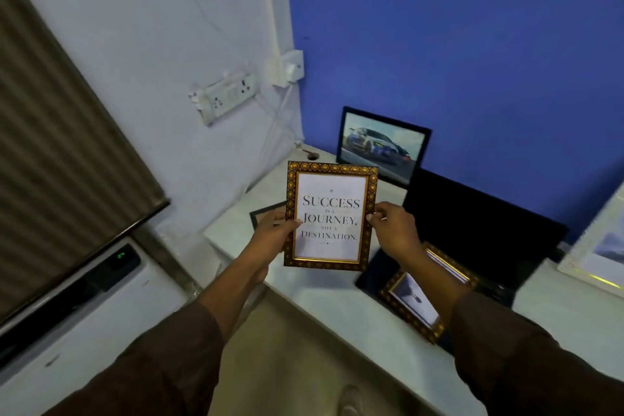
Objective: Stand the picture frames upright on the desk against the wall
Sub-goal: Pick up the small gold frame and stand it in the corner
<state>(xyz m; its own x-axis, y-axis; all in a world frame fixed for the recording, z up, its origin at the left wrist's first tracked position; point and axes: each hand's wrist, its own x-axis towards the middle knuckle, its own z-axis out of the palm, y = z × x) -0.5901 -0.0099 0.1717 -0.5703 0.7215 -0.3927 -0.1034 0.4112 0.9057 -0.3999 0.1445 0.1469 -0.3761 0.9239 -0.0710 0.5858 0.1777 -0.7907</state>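
A gold patterned frame with a "Success is a journey" print (pixel 331 186) is held up in the air above the white desk (pixel 337 307). My left hand (pixel 275 231) grips its left edge and my right hand (pixel 393 228) grips its right edge. A black frame with a car picture (pixel 383 145) stands upright against the blue wall (pixel 472 44). Another gold frame (pixel 413 304) lies flat on the desk under my right forearm. A dark frame (pixel 261 213) lies flat behind my left hand, mostly hidden.
A large black frame or panel (pixel 479 223) leans at the wall beside the car picture. A white framed picture (pixel 601 246) sits at the far right. A socket strip (pixel 226 96) and cables hang on the white side wall. An appliance (pixel 84 297) stands left of the desk.
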